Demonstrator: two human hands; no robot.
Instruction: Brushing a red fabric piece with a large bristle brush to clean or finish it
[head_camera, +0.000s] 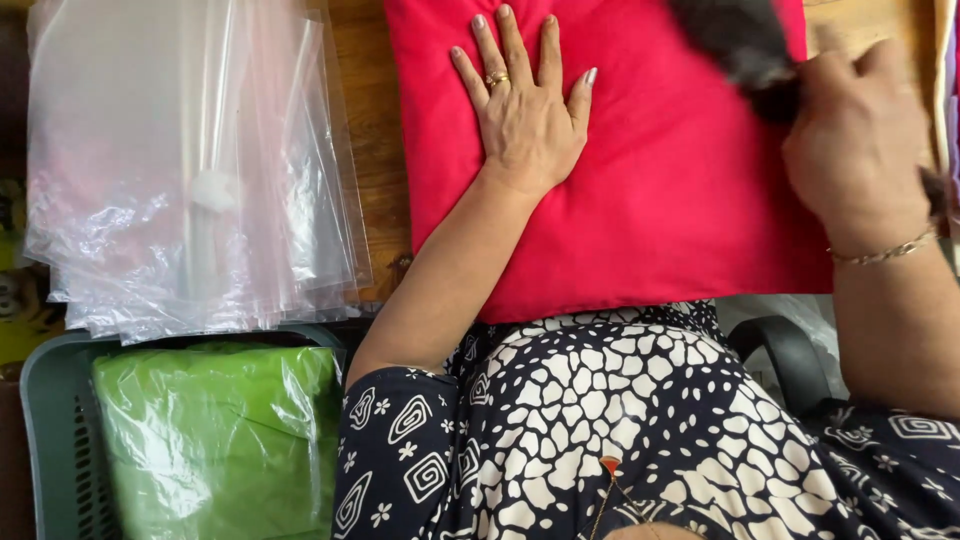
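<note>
Left hand (525, 110) lies flat, fingers spread, on red cloth (660, 190); right hand (855, 145) grips a blurred dark brush (735, 40).

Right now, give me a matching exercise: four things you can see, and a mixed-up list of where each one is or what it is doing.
Things:
1. left hand
2. right hand
3. clear plastic bags
4. green bagged bundle

Places or states:
A. stacked on the wooden table, left of the red cloth
B. lying in the grey basket
C. pressed flat on the red cloth, fingers spread
D. closed around a dark brush, blurred

Pairs: 1-C, 2-D, 3-A, 4-B
</note>
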